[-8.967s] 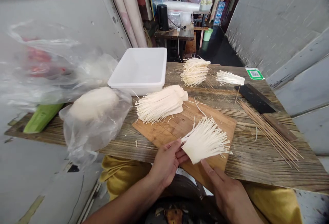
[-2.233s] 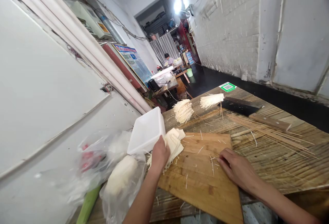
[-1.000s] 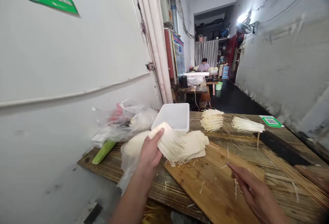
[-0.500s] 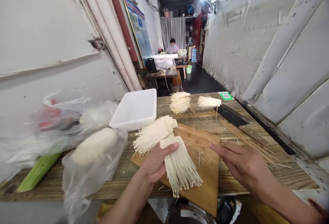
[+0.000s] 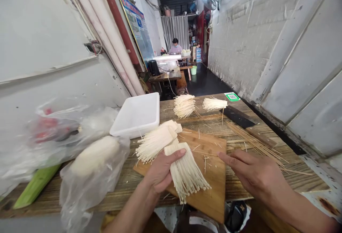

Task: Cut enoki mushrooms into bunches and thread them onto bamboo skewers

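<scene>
Head view. We work at a worn wooden table [image 5: 267,181] set in a narrow passage with white-painted walls; farther down the passage a person [image 5: 175,46] sits at another table.

A wooden cutting board [image 5: 211,186] lies on the near edge of the table. Our left hand [image 5: 160,170] is closed on an enoki bundle [image 5: 187,174]. The thumb presses across the cut base and the fingers wrap underneath. The bundle lies over the board, with its caps fanned toward us. Our right hand [image 5: 253,172] is open and holds nothing. Its fingers are extended toward the bundle, near the right edge of the board; we cannot tell whether it touches the surface.

A second enoki pile [image 5: 156,141] lies just behind the held bundle, at the far left corner of the board. A white tray [image 5: 136,113] stands behind that pile. A clear plastic bag [image 5: 91,161] with white contents lies at the left. Two smaller enoki heaps [image 5: 184,105] lie farther back. Bamboo skewers [image 5: 256,144] and a cleaver [image 5: 237,116] lie at the right.
</scene>
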A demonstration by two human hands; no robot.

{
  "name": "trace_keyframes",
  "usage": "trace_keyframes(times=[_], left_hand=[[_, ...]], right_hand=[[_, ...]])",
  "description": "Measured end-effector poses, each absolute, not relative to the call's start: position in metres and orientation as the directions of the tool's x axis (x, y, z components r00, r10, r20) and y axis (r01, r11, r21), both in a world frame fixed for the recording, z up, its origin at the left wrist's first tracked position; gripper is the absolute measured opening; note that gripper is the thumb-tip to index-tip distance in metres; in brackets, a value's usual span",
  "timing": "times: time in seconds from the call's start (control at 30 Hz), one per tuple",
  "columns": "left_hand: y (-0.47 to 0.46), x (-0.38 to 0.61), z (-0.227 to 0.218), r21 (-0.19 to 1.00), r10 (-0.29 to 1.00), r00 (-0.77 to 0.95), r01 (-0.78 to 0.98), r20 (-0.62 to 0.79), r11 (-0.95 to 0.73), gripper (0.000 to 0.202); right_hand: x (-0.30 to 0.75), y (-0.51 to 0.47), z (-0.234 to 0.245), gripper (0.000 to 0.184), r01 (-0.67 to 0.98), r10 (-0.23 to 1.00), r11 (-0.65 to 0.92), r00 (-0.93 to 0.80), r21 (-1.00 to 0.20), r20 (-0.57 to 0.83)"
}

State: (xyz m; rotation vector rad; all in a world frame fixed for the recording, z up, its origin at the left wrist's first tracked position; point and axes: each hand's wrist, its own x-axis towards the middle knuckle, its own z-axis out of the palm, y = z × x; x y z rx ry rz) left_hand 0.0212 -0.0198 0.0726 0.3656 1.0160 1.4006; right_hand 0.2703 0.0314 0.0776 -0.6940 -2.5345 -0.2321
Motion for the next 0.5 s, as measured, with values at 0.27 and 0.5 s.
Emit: trace_keyframes(times=[0.27,0.5], left_hand=[[-0.0199,0.0216,0.0754,0.758,0.912,-0.133,-0.609,-0.388,0.234,0.039],[-0.0203,0.0224,0.0762,0.761,0.916,-0.147,-0.613,-0.373,0.211,0.040]], right_hand=[[0.2703,0.0291,0.0765,0.044,0.544,0.439,0.838,-0.725,0.050,0.531],[0.2727,0.0340,0.0749,0.042,0.501,0.397,0.861,-0.766,0.083,0.506]])
